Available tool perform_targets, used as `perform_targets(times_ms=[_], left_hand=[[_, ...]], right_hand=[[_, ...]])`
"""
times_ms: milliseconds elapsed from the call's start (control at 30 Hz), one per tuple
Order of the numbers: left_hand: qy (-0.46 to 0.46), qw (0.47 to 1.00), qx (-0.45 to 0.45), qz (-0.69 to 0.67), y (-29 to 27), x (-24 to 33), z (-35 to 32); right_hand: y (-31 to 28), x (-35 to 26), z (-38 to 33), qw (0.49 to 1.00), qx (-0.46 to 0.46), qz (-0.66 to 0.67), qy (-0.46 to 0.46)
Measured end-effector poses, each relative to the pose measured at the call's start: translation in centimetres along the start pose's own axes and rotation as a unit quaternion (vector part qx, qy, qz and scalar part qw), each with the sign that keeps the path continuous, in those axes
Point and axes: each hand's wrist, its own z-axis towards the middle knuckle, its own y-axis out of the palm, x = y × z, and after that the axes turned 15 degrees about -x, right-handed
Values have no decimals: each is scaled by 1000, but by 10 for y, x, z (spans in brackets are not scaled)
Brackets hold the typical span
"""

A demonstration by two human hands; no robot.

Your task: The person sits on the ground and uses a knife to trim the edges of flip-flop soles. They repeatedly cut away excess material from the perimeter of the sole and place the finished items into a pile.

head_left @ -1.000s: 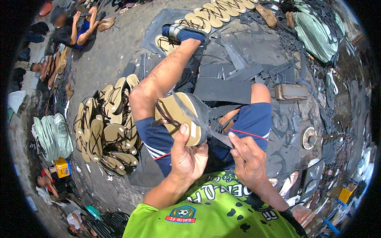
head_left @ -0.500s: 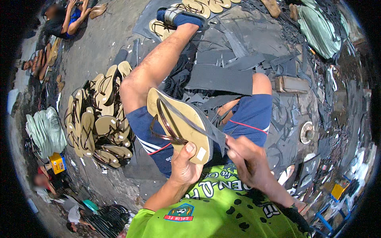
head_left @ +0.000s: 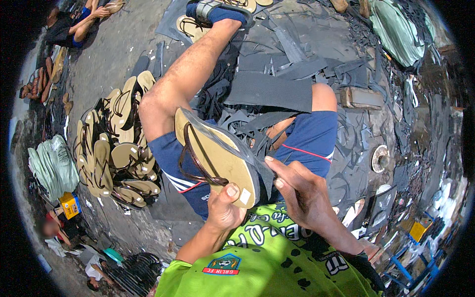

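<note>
A tan flip-flop (head_left: 217, 153) with shiny dark brown straps and a small white sticker at its heel lies tilted above my lap, toe pointing away to the left. My left hand (head_left: 225, 208) grips it by the heel, thumb pressed on the footbed and fingers hidden underneath. Along its right side runs a loose dark rubber strip (head_left: 265, 174), beside the sole's edge. At the heel end of this strip is my right hand (head_left: 309, 195), with thumb and index finger against the rubber and the other fingers curled. The inside of the right palm is hidden.
Many similar flip-flops (head_left: 111, 148) are heaped to the left. Between my legs lie dark rubber sheets (head_left: 272, 91) and scraps. A block (head_left: 363, 98) and a round metal piece (head_left: 380, 158) sit to the right. Other people (head_left: 79, 24) sit at the far left.
My right index finger has stretched out along the rubber strip, and the right hand has shifted slightly left. The flip-flop sits a little further left, still held by my left hand.
</note>
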Motion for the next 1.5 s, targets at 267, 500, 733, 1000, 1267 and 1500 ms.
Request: perform_targets(times_ms=[267, 500, 733, 1000, 1267, 1500], left_hand=[[-25, 999, 19, 32, -15, -2, -10], [-107, 985, 19, 134, -24, -6, -17], [-43, 976, 37, 211, -84, 43, -88], [220, 971, 91, 30, -103, 114, -37], [-113, 993, 38, -26, -36, -9, 82], [-181, 982, -19, -58, -17, -17, 100]], right_hand=[[-11, -8, 12, 996, -86, 9, 31], [-2, 5, 36, 998, -62, 3, -27], [-11, 36, 68, 939, -48, 310, 138], [-125, 191, 149, 965, 61, -157, 202], [-63, 86, 109, 997, 66, -18, 41], [22, 20, 15, 977, -29, -145, -151]])
